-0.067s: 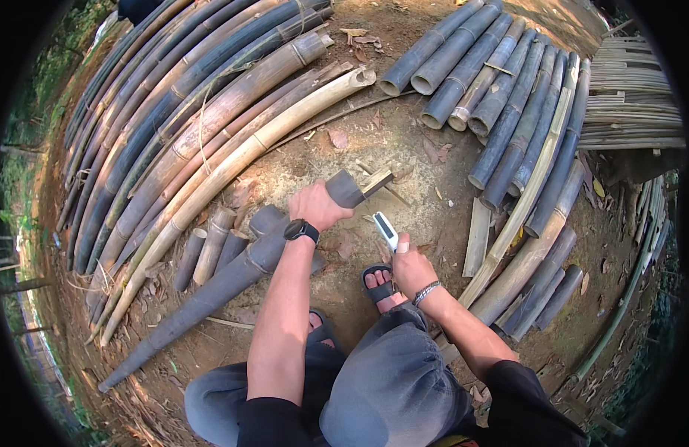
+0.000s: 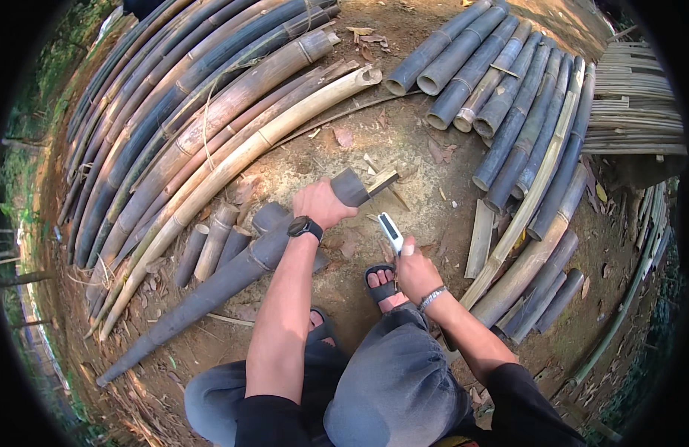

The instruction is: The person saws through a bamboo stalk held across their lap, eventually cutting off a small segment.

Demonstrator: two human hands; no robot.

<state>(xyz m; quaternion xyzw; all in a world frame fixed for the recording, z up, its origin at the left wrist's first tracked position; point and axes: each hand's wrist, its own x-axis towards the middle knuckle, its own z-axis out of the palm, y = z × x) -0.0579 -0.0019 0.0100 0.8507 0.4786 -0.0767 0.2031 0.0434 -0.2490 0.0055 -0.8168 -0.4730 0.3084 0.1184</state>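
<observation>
My left hand (image 2: 323, 205) is wrapped around a dark bamboo pole (image 2: 210, 304) close to its cut far end. From that end a narrow split tongue (image 2: 383, 181) of pale wood sticks out. The pole slopes down to the lower left and lies across a short thick bamboo piece (image 2: 270, 217). In my closed right hand (image 2: 419, 274) is a tool with a white end and a dark inset (image 2: 391, 232); its kind is not clear, and my fingers hide its middle. This tool is apart from the pole, right of the tongue.
Long bamboo poles (image 2: 232, 104) are stacked at the left. Short cut sections (image 2: 208, 253) lie beside the dark pole. More dark bamboo lengths (image 2: 501, 104) lie at the right, with a pale split strip (image 2: 542, 179) across them. A slatted bamboo stack (image 2: 631, 104) stands at the far right.
The whole view has shifted slightly, so most things appear a little farther right. Both hands keep their grips.
</observation>
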